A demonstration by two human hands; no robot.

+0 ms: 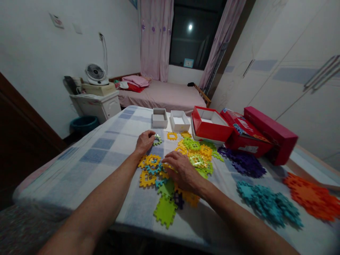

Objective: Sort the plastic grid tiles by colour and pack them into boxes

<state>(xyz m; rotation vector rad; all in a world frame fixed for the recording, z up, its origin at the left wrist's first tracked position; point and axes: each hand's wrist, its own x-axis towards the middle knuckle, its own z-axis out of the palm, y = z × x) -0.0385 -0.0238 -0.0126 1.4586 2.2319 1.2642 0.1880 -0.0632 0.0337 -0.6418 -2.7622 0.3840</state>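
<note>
Sorting in progress on the checked bed cover (106, 148). Left hand (145, 141) pinching a small green tile (157, 140) between thumb and fingertips, grip closed on it, tile sitting just off the far-left edge of the mixed pile (180, 166). Right hand (182, 171) lying flat and spread over the pile's middle, grip open, pressing on yellow and teal pieces, holding nothing.

Advising, as a judgement: lifting the green tile straight up rather than dragging, since the toothed edges look likely to snag neighbours; keeping the right palm down as an anchor so the heap is not shifting. Gripping by the frame, not the teeth.

Already grouped, well apart to the right: purple pile (243, 161), teal pile (268, 202), orange pile (313, 198). Two white trays (170, 119) standing beyond the mixed pile, red box (211, 125) just beside them. Risk worth watching: the large lime tile (165, 210) near the bed's front edge, looking easy to knock off.
</note>
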